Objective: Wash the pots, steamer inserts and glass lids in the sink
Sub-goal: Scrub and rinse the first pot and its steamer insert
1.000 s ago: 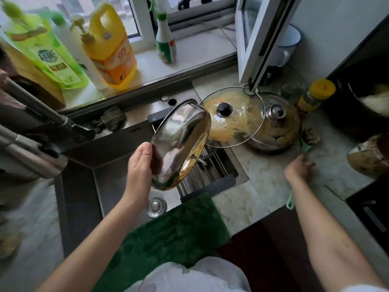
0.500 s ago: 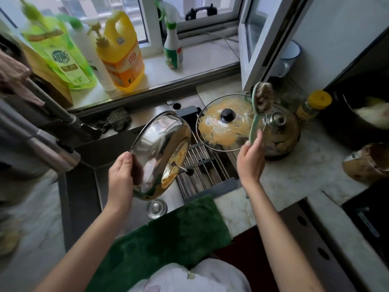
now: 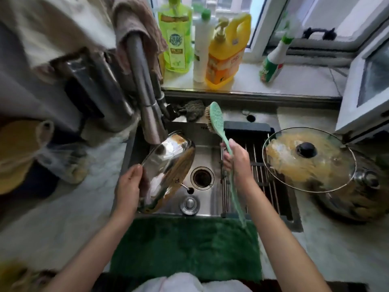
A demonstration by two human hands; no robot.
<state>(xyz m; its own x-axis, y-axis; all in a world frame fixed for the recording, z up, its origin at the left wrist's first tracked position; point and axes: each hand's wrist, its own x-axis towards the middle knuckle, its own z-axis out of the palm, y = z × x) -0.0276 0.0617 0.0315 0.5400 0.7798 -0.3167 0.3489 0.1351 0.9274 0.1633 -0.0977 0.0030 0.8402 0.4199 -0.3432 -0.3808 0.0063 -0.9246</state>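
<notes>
**Shiny pot tilted over the sink, brush in the other hand**

Left hand lower left of centre, fingers curled round the rim of a steel pot, holding it tipped on edge over the sink. Mirror-bright outside facing up, some yellowish gunk along the lower rim. Tap spout ending just above the pot's top edge.

Right hand at centre, fingers wrapped round the handle of a mint-green dish brush, bristle head pointing up toward the back of the sink, handle tail hanging down past the wrist. Brush and pot apart, not touching.

Open drain between the two hands, plug lying just below it. Wire rack across the sink's right half. Right of frame: glass lid smeared orange, black knob on top, resting tilted over another dirty steel pot on the counter. Green mat along the front edge. Soap bottles lined up on the sill, top centre.
</notes>
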